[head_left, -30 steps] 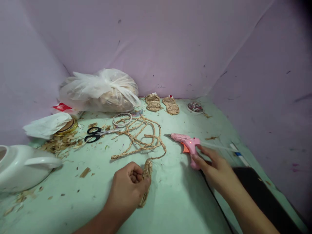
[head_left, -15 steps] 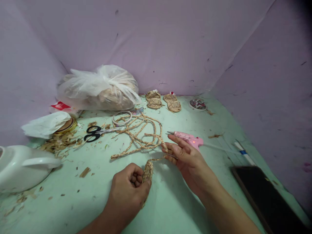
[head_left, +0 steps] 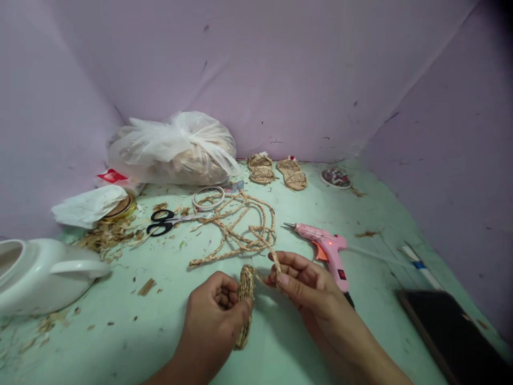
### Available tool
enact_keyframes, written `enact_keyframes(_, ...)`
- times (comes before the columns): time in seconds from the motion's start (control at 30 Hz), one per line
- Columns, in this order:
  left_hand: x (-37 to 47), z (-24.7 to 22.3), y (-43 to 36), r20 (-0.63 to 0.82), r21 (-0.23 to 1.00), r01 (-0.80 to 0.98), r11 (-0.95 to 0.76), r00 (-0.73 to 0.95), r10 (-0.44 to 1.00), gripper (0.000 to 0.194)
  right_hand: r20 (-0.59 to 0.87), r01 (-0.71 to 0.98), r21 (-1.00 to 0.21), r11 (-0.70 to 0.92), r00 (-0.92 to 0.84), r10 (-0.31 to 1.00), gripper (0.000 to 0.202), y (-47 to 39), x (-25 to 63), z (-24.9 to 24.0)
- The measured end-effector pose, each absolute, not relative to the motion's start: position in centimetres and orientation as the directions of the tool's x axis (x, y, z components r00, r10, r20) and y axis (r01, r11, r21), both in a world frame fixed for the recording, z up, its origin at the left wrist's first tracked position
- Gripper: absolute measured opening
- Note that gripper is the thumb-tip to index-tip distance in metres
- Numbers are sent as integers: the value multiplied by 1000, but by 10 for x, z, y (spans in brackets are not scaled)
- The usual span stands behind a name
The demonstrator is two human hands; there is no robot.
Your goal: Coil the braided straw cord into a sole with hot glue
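The left hand (head_left: 214, 315) is closing its grip around a flat oval coil of braided straw (head_left: 245, 305), holding it on edge just above the pale green counter (head_left: 120, 342), near the front middle. The right hand (head_left: 308, 289) is pinching the loose straw braid (head_left: 240, 230) between thumb and fingertips (head_left: 282, 278), just beside the top of the coil; the braid is running from the coil through this grip and trailing back across the counter in loose loops. Both grips are thus clamped, the left on the coil, the right on the braid.

A pink glue gun (head_left: 325, 251) is lying just right of the right hand, its nozzle pointing left and a red light showing on its body. Black-handled scissors (head_left: 168, 223) are lying left of the braid loops, with a white ring (head_left: 209, 197) behind them. Two small woven straw sandals (head_left: 276, 172) are sitting at the back of the counter, next to a small dish of beads (head_left: 335, 177). A tied plastic bag (head_left: 176, 149) is resting at the back left, a white pot (head_left: 40, 275) is standing at the far left, and straw scraps (head_left: 104, 235) are lying scattered between them. A dark flat slab (head_left: 452, 337) is lying at the right front corner.
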State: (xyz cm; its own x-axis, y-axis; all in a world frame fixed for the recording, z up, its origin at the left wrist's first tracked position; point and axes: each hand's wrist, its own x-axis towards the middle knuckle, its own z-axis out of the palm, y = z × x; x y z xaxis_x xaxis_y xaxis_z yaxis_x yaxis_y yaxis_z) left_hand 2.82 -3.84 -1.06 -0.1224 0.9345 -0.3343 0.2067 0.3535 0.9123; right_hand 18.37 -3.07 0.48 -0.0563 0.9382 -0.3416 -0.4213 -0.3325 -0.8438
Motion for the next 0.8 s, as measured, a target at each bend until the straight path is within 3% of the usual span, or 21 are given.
enact_keyframes(0.33, 30, -10, -38, -306, 931, 161, 328, -148, 940, 19, -398, -479, -790, -382, -74, 915, 22, -55, 175, -18)
enact_keyframes(0.6, 29, -12, -41, -275, 946, 139, 292, -126, 953, 18, -516, -487, -734, -474, -56, 855, 33, -57, 165, -16)
enact_keyframes(0.8, 27, -15, -41, -251, 953, 146, 267, -119, 961, 19, -488, -448, -773, -449, -31, 872, 36, -55, 161, -24)
